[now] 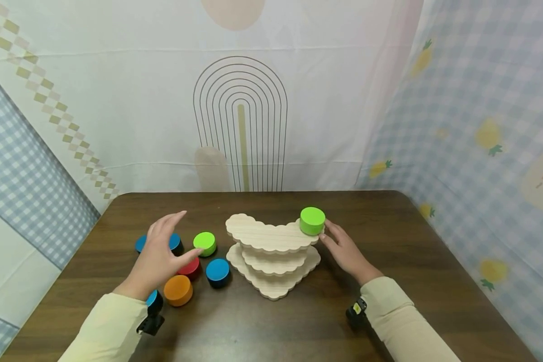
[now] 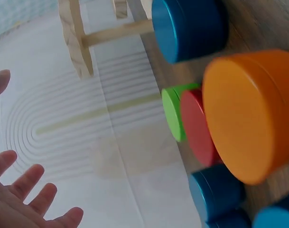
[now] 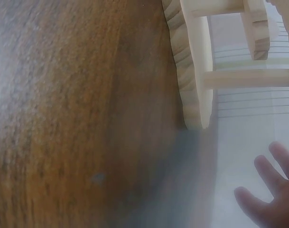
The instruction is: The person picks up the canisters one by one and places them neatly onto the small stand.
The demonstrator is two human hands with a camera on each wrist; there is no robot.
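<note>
- Left hand (image 1: 156,256): empty, fingers and thumb apart, above the table (image 1: 271,332).
- Four blue blocks (image 1: 217,270), one orange block (image 1: 178,290), one red block (image 1: 192,269), one green block (image 1: 205,243): loose, seven unplaced.
- Stand (image 1: 271,236): upright, bearing one block.
- Upper block (image 1: 311,221): green, on the top tier's right end.
- Right hand (image 1: 349,254): fingers apart beside it; contact unclear.

Soft, bright light fills the head view, laying a pale sheen on the tabletop (image 1: 240,339) between the left hand (image 1: 157,257) and right hand (image 1: 348,253), nearer the camera. In the left wrist view the orange block (image 2: 244,118), across from the fingers, blurs; the right wrist view — hazy, smeared beside the hand.
</note>
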